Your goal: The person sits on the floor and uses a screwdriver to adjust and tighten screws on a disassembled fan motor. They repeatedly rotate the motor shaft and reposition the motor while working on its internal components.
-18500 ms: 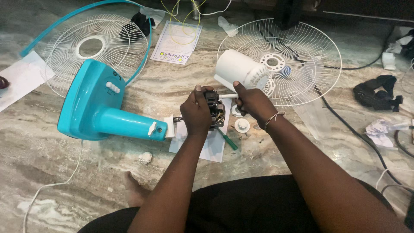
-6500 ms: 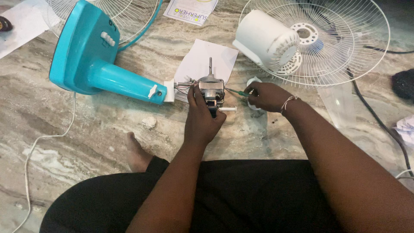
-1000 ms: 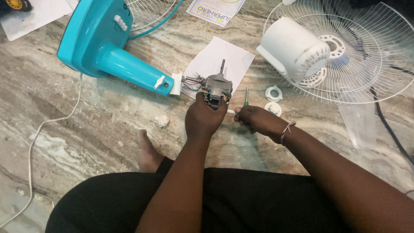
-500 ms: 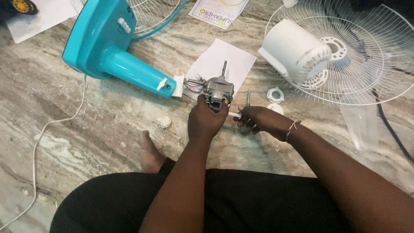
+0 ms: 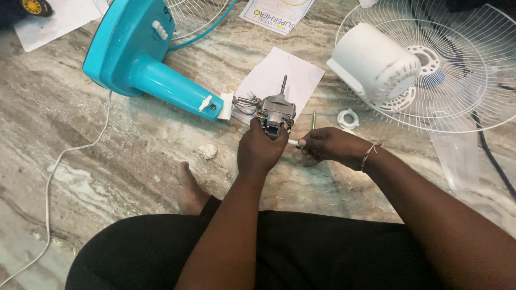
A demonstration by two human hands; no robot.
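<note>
Since a moment ago the right hand [image 5: 332,146] has drawn its green screwdriver [image 5: 313,119] beside the fan motor [image 5: 276,113], clasped on the floor by the left hand [image 5: 260,151]; unscrewing seemingly continues, needing careful tip alignment.

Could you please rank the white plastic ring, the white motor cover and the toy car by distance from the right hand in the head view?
From the right hand:
1. White plastic ring, just beyond it.
2. White motor cover, farther up, on the grille.
3. Toy car, far top-left corner.
</note>
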